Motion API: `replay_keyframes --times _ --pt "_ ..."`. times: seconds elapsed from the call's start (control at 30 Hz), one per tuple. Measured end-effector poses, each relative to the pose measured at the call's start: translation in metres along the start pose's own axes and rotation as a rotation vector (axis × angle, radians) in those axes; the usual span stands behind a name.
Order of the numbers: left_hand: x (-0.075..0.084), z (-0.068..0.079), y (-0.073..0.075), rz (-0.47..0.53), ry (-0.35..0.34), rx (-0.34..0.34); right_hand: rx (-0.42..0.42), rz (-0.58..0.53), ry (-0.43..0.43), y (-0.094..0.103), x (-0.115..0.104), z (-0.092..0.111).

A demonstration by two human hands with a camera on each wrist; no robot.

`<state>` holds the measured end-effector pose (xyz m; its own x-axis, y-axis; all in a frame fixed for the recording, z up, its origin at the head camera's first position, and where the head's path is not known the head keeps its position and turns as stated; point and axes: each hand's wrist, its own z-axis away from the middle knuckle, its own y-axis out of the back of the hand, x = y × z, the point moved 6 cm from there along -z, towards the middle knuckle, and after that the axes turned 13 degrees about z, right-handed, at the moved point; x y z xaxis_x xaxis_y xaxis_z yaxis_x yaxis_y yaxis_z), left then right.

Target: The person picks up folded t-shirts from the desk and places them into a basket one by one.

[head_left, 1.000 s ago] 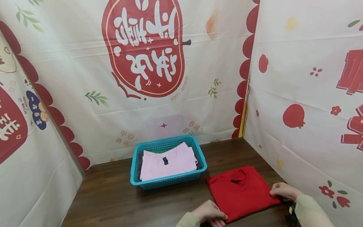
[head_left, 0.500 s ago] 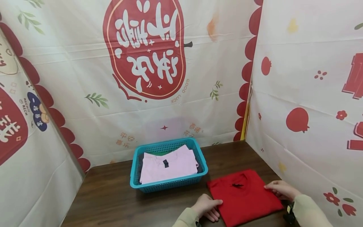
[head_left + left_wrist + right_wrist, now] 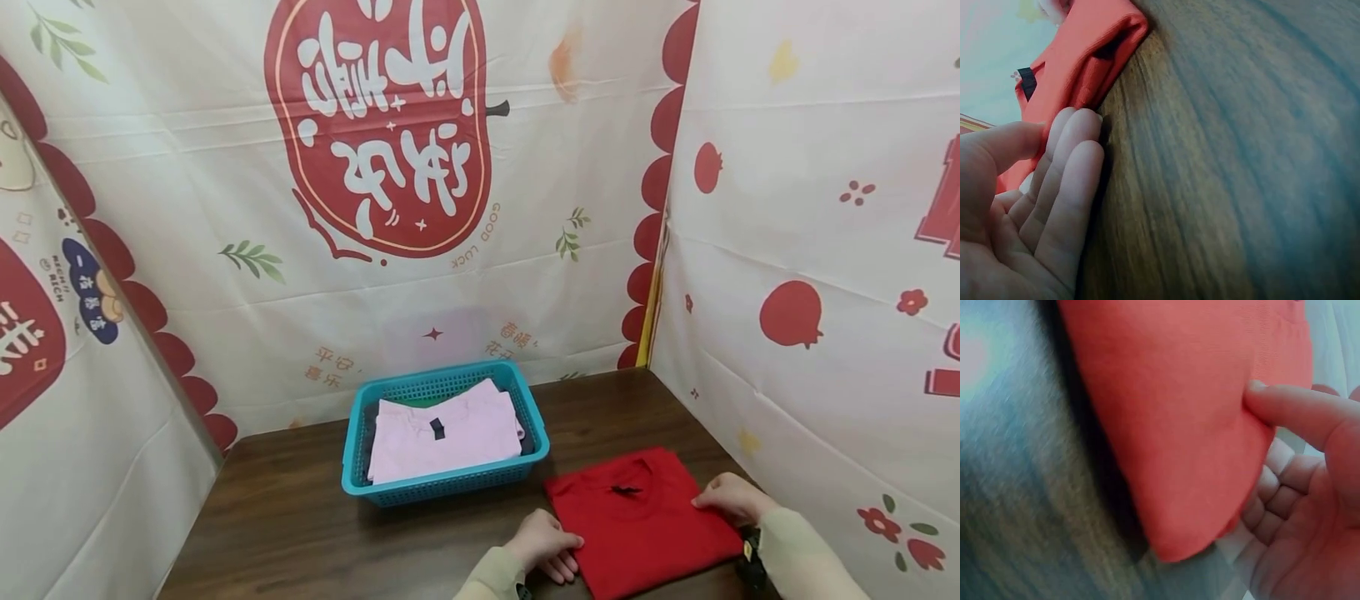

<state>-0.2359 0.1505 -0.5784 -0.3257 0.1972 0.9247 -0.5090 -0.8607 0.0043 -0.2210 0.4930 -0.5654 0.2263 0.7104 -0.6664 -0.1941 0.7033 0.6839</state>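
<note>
Folds make the red shirt (image 3: pixel 637 533) small and flat, and it lies on the brown table (image 3: pixel 300 542), close to the person and just to the right of the blue basket (image 3: pixel 450 475). Its neck is at the far end and faces up, so the little black tag (image 3: pixel 626 490) shows.

The left hand (image 3: pixel 542 543) has the left edge. Its thumb is on top, and its other fingers bend a bit, with their tips at the side of the cloth, down by the wood. It is open only a little, so it looks like a soft pinch. The right hand (image 3: pixel 735 497) pinches the other edge, thumb on top and fingers curled below. I think one hand on each side helps, because cloth is floppy and a one-sided hold would likely let the layers slip. I can't tell if the near corner touches the table.

The basket stands at the back, near the cloth wall (image 3: pixel 315 308), maybe to leave room in front. On top inside it is a folded pink shirt (image 3: pixel 457 450), with some green cloth (image 3: pixel 425 401) peeking out behind. It lies flat, perhaps since flat things stack well
</note>
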Motion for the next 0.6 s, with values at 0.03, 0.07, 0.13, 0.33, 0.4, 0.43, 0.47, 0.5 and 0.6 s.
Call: replay_keyframes --times 0.03,0.07,0.13,0.33,0.4,0.43,0.47,0.5,0.6 --pt "0.0 0.001 0.001 0.0 -0.002 0.002 -0.007 -0.002 -0.006 -0.001 -0.002 0.0" --pt "0.001 0.002 0.003 -0.001 -0.003 0.003 -0.012 -0.006 -0.005 -0.002 -0.003 0.001" --pt "0.001 0.004 0.006 -0.001 -0.007 0.002 -0.025 -0.003 -0.009 -0.005 -0.006 0.001" --pt "-0.001 0.008 0.019 -0.016 -0.013 -0.008 -0.103 0.033 -0.02 -0.015 -0.019 0.004" --pt "-0.002 0.009 0.024 -0.024 -0.014 -0.011 -0.122 0.072 -0.045 -0.017 -0.022 0.006" --pt "-0.003 0.009 0.026 -0.025 -0.014 -0.013 -0.129 0.093 -0.059 -0.018 -0.024 0.007" --pt "-0.004 0.01 0.028 -0.027 -0.014 -0.017 -0.132 0.115 -0.071 -0.019 -0.025 0.007" --pt "-0.005 0.011 0.03 -0.025 -0.014 -0.02 -0.134 0.133 -0.082 -0.02 -0.027 0.008" --pt "-0.008 0.014 0.036 -0.019 -0.009 -0.028 -0.147 0.165 -0.1 -0.024 -0.031 0.01"
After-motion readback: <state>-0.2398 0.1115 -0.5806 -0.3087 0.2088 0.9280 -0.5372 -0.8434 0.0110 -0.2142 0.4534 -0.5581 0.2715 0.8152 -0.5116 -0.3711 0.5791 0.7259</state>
